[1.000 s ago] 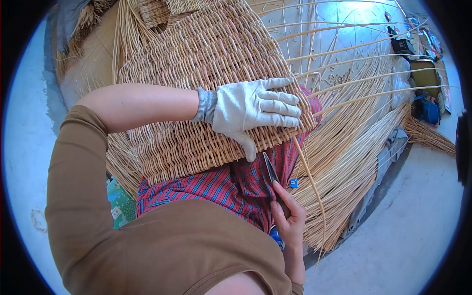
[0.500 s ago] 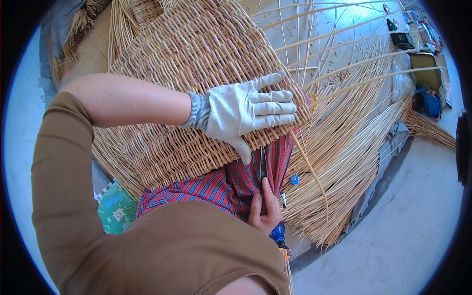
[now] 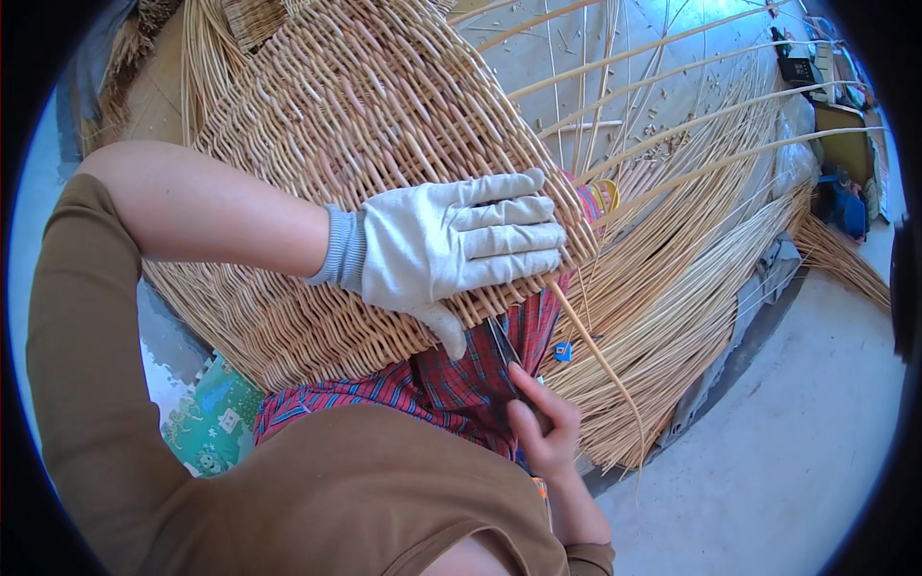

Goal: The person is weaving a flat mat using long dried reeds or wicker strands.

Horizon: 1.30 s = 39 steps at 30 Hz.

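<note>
A tight weave of tan and reddish willow rods forms a wicker panel (image 3: pixel 355 115), slanting across my lap. My left hand (image 3: pixel 461 240), in a white cotton glove with a grey cuff, presses flat on it close to its right edge, fingers stretched out and thumb pointing down past the lower edge. Below that edge my bare right hand (image 3: pixel 552 427) grips a slim, pointed dark metal tool (image 3: pixel 501 344). The tool's tip sits right by the panel's lower edge, and its handle is mostly hidden in my palm. One loose rod (image 3: pixel 605 355) curves down from the panel's corner.
Long rods (image 3: pixel 672 125) stick out from the panel's right side. A large heap of willow rods (image 3: pixel 672 288) covers the floor to the right, with a small blue object (image 3: pixel 563 351) before it. Red plaid cloth (image 3: pixel 437 384) covers my lap. A green patterned mat (image 3: pixel 216 413) lies lower left.
The panel and my gloved left hand have shifted left and slightly down in view. My right hand has moved right and lower, and the tool now leans more to the left.
</note>
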### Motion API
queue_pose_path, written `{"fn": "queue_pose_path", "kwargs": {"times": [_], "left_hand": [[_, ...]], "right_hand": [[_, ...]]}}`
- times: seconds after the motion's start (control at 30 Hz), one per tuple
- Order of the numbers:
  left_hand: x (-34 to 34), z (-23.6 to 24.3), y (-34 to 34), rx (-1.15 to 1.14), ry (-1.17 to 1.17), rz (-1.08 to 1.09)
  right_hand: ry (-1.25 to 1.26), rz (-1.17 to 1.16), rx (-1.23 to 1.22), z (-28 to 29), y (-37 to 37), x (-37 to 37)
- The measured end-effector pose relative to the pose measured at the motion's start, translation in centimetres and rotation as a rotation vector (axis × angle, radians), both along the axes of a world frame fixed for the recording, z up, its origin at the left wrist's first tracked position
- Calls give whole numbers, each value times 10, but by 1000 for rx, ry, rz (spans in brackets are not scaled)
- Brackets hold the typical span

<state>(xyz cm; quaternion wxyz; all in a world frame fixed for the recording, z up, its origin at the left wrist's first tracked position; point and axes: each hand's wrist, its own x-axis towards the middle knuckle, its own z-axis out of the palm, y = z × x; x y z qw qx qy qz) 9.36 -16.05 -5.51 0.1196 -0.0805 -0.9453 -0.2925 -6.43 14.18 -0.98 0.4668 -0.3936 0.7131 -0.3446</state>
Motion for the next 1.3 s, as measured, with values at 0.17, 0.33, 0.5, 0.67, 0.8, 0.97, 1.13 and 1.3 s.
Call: {"fn": "queue_pose_path", "kwargs": {"times": [0.17,0.33,0.5,0.67,0.8,0.97,1.13,1.3], "left_hand": [[0,2,-5,-17,-10,-6],[-3,2,-6,-2,-43,-4],[-7,0,-7,40,-5,-36],[-9,3,-10,-22,10,-23],[-6,5,-6,-35,-14,-19],[-10,5,0,-82,-16,-14],[-22,20,-8,-199,25,62],[-30,15,-9,-173,56,151]], "right_hand": [[163,271,-65,3,-23,-35],[87,211,-113,-6,-26,-36],[-439,-25,7,-27,-26,-34],[450,321,-252,-6,-39,-20],[265,400,-129,-13,-40,-32],[-350,359,-62,-40,-35,-46],[-1239,100,202,-37,-34,-60],[-1031,56,24,-57,-36,-89]]}}
